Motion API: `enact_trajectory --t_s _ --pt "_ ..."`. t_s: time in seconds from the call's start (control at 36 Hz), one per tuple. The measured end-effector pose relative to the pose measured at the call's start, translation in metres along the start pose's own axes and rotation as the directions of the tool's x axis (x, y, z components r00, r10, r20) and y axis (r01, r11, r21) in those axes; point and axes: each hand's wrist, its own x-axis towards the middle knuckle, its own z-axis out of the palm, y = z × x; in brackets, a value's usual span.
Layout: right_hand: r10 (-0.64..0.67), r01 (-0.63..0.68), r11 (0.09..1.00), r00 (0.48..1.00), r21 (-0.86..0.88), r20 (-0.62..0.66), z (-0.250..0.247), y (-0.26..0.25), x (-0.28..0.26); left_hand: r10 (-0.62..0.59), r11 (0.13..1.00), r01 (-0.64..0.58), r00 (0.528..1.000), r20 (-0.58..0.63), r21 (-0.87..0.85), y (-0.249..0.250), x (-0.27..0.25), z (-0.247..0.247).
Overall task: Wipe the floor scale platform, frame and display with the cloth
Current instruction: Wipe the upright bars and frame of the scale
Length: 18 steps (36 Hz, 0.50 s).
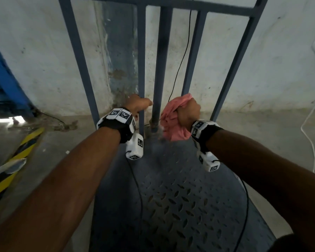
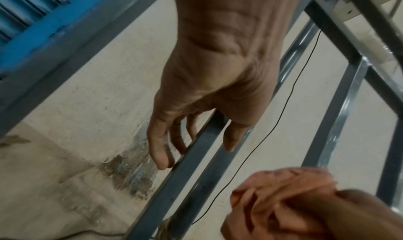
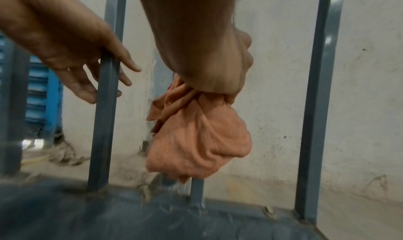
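Two hands work low at the back of a grey floor scale, where its upright frame (image 1: 141, 51) of painted bars rises from the checker-plate platform (image 1: 180, 197). The left hand (image 1: 138, 104) rests against one inner bar with thumb on one side and loosely spread fingers (image 2: 160, 150) on the other, not clenched around it. The right hand (image 1: 186, 111) is fisted tight around a bunched pink cloth (image 1: 173, 124), which hangs just beside the round centre post (image 1: 162, 70) near its dusty foot; whether fabric touches the post is hard to tell. A thin black cable (image 1: 182, 57) drops behind the bars, and a white cable (image 1: 311, 142) trails over the concrete floor at the right. Stained, flaking whitewashed wall (image 1: 44, 51) stands close behind the frame; a blue ribbed metal structure (image 1: 2, 84) and yellow-black hazard striping (image 1: 16, 157) lie to the left. The frame's top is cut off, so no display shows. Both wrist views are blurred, especially near the platform edge.
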Motion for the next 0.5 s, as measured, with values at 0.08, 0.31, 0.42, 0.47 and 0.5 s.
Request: enact_trajectory --t_s 0.08,0.31,0.42,0.47,0.5 --pt "-0.029 0.065 0.967 0.989 0.248 -0.145 -0.014 -0.015 0.008 0.09 0.995 -0.092 0.994 -0.058 -0.031 0.012 -0.002 -0.006" --pt "-0.106 0.251 0.843 0.945 0.476 -0.311 -0.028 -0.051 0.027 0.179 0.969 -0.195 0.977 -0.116 -0.151 0.063 -0.024 -0.023" --pt "-0.209 0.406 0.778 0.887 0.479 -0.413 -0.051 -0.072 0.041 0.247 0.96 -0.265 0.954 -0.17 -0.089 0.075 -0.029 -0.027" --pt "-0.214 0.433 0.769 0.868 0.471 -0.448 -0.057 -0.079 0.046 0.276 0.955 -0.29 0.944 -0.179 -0.058 0.079 -0.031 -0.028" --pt "-0.197 0.418 0.781 0.87 0.463 -0.452 -0.056 -0.081 0.045 0.293 0.952 -0.305 0.937 -0.189 -0.036 0.082 -0.032 -0.027"
